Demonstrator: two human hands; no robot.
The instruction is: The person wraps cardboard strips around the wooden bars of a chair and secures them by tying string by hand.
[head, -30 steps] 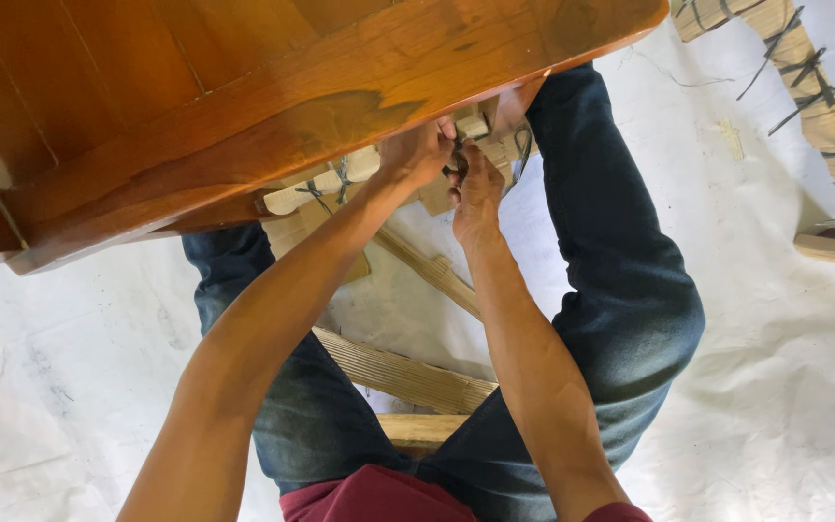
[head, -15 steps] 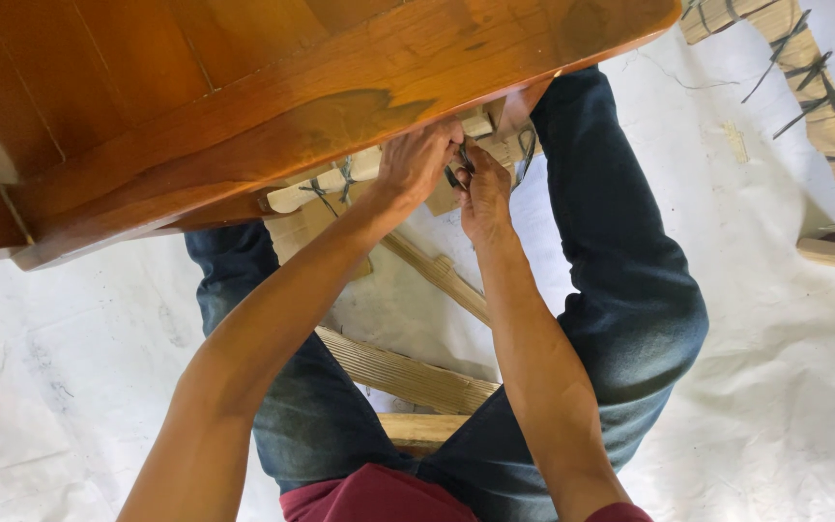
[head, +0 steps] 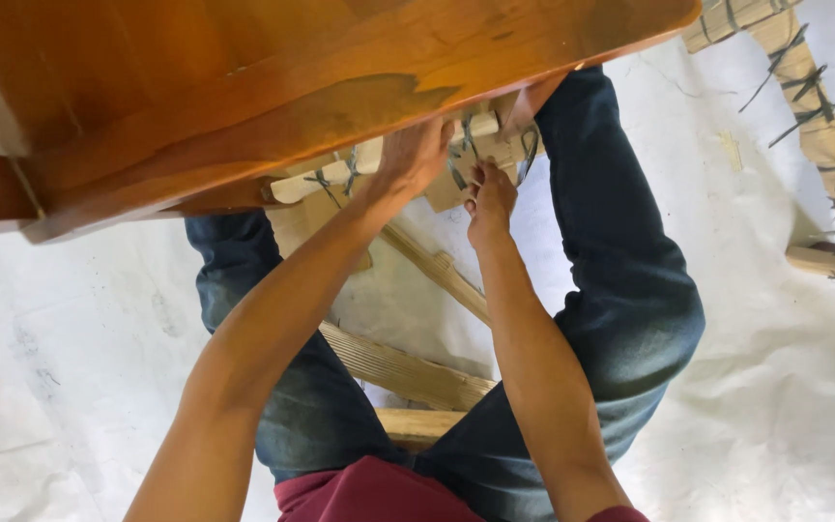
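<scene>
I look down past a brown wooden tabletop [head: 244, 87] at my two arms reaching under its edge. My left hand [head: 416, 155] grips a pale wooden bar [head: 379, 159] wrapped with dark cord. Just to its right, my right hand [head: 488, 198] pinches the dark cord [head: 458, 159] where it is tied around the bar. The fingertips of both hands are partly hidden by the tabletop's edge. My legs in blue jeans [head: 620, 271] spread on either side of the bar.
More pale wooden slats [head: 408, 372] lie between my legs on a white floor sheet [head: 79, 367]. At the upper right lies another pale wooden frame [head: 823, 126] bound with dark cord. The tabletop hides everything at the upper left.
Both hands stay at the same tied spot on the bar; the right hand has shifted slightly lower on the cord.
</scene>
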